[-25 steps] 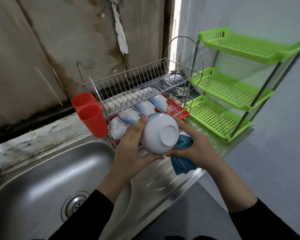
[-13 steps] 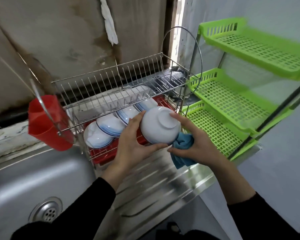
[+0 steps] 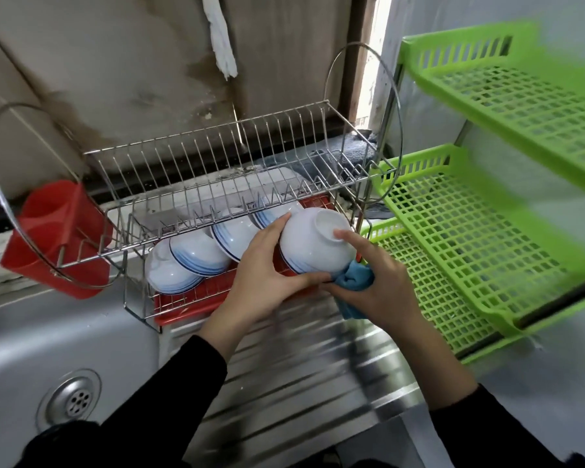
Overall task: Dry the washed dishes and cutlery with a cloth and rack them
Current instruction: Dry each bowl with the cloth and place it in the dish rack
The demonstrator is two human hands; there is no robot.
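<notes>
Nearest, the ridged steel counter [image 3: 301, 383] lies bare between two black sleeves, its front edge running off to the lower right, with the sink [image 3: 21, 349] dropping away on the left. Above it, the left hand [image 3: 264, 282] curls round the side of a white bowl [image 3: 314, 244], held upturned and tilted at the right end of the dish rack [image 3: 217, 163]. The right hand [image 3: 382, 292] bunches a blue cloth [image 3: 355, 275] under the bowl's rim, forefinger on its foot. Whether the bowl touches the rack I cannot tell. The green shelf [image 3: 470, 258] crowds in just right of that hand. Beyond, racked bowls [image 3: 196, 255] lean on a red tray [image 3: 183, 309] beneath the overhanging wire tier, with a red cutlery cup [image 3: 54, 231] at the left end.
</notes>
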